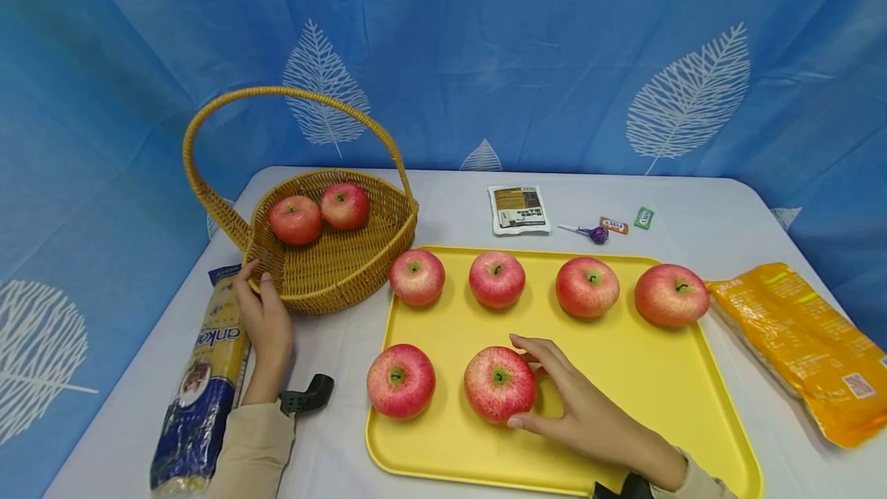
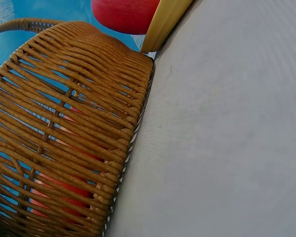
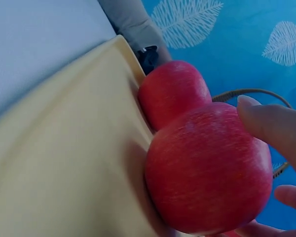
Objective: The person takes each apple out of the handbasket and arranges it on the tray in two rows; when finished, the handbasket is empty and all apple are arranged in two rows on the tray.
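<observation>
My right hand [image 1: 589, 414] fingers [image 3: 271, 126] are curling around the front apple [image 1: 499, 385], thumb on its near side, on the yellow tray [image 1: 644, 406] toward the counter's near edge. My left hand [image 1: 266, 322] fingers are gripping the wicker basket [image 1: 333, 268] rim at the counter's left side. I judge a wrap under the apple's widest part is giving a steadier lift, clear of the neighbouring apple [image 1: 400, 380].
</observation>
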The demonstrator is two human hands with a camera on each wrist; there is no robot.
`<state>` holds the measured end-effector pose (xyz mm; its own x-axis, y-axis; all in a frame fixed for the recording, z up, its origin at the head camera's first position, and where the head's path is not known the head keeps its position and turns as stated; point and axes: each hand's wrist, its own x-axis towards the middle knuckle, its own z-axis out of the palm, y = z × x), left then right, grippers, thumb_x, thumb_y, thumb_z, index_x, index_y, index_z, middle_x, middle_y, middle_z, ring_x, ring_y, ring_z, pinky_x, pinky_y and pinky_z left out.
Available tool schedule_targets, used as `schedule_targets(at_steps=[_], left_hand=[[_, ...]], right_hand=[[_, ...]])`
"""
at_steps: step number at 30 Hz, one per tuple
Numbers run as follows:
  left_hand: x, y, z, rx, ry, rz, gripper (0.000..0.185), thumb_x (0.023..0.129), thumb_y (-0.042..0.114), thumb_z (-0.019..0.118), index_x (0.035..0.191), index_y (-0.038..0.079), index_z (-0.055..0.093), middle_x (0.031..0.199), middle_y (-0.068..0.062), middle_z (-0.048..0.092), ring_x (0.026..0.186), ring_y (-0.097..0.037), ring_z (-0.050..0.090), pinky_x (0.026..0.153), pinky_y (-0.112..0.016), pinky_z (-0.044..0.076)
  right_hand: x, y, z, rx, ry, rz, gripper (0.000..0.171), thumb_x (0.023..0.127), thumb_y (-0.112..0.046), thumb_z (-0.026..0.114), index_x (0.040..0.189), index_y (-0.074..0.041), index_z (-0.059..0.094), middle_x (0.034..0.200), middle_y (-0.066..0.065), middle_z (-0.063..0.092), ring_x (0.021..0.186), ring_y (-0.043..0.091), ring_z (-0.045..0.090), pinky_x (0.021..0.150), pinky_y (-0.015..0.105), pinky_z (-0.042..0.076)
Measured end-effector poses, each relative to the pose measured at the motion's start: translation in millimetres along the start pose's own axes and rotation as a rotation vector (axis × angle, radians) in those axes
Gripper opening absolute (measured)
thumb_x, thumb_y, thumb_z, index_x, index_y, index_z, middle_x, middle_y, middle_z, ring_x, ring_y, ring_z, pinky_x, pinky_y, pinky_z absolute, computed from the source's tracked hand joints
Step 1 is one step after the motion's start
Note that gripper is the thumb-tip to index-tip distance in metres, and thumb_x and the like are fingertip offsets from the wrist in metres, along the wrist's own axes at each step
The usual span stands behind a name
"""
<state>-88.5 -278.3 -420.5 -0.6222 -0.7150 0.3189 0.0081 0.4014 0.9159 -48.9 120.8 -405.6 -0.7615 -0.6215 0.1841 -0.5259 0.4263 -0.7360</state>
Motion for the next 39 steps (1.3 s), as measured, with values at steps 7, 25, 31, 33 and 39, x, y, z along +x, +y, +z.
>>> schedule_targets(at_steps=[7, 25, 31, 33, 39], left_hand=[[-0.8, -0.2, -0.3, 0.004, -0.004, -0.006, 0.036, 0.096, 0.027, 0.035, 0.128, 0.01, 0.042, 0.135, -0.006, 0.041, 0.127, -0.016, 0.035, 0.105, -0.033, 0.025], [-0.7, 0.6, -0.5, 0.0, -0.005, -0.003, 0.037, 0.096, 0.026, 0.035, 0.128, 0.009, 0.042, 0.137, -0.006, 0.04, 0.129, -0.015, 0.033, 0.106, -0.034, 0.024], [0.3, 2.5, 0.0, 0.006, -0.009, 0.001, 0.037, 0.096, 0.026, 0.035, 0.128, 0.008, 0.041, 0.137, -0.005, 0.04, 0.129, -0.014, 0.032, 0.108, -0.032, 0.022], [0.1, 3.0, 0.1, 0.006, -0.008, -0.005, 0.038, 0.096, 0.026, 0.035, 0.129, 0.008, 0.041, 0.137, -0.006, 0.04, 0.13, -0.015, 0.032, 0.108, -0.032, 0.021], [-0.2, 2.1, 0.0, 0.003, 0.0, -0.008, 0.037, 0.096, 0.025, 0.036, 0.128, 0.009, 0.042, 0.137, -0.007, 0.04, 0.129, -0.015, 0.032, 0.108, -0.031, 0.022]], right_hand=[[2.2, -3.0, -7.8, 0.044, 0.065, -0.074, 0.076, 0.074, -0.027, 0.073, 0.138, -0.02, 0.032, 0.126, 0.001, 0.046, 0.111, 0.007, 0.048, 0.087, 0.024, 0.045], [23.3, -11.6, -22.4, 0.093, 0.2, -0.019, 0.037, 0.082, -0.011, 0.064, 0.117, -0.018, 0.055, 0.114, -0.005, 0.06, 0.106, 0.005, 0.053, 0.089, 0.018, 0.041], [40.8, -8.5, -23.9, 0.149, 0.197, 0.05, 0.028, 0.086, -0.016, 0.06, 0.114, -0.014, 0.059, 0.11, -0.003, 0.063, 0.1, 0.01, 0.057, 0.086, 0.023, 0.045], [47.5, -5.7, -24.1, 0.163, 0.182, 0.061, 0.028, 0.087, -0.017, 0.059, 0.114, -0.013, 0.059, 0.109, 0.0, 0.064, 0.097, 0.01, 0.059, 0.084, 0.023, 0.047], [70.6, -5.0, -25.6, 0.158, 0.134, 0.099, 0.031, 0.087, -0.023, 0.058, 0.117, -0.012, 0.059, 0.114, 0.002, 0.064, 0.092, 0.007, 0.06, 0.082, 0.024, 0.048]])
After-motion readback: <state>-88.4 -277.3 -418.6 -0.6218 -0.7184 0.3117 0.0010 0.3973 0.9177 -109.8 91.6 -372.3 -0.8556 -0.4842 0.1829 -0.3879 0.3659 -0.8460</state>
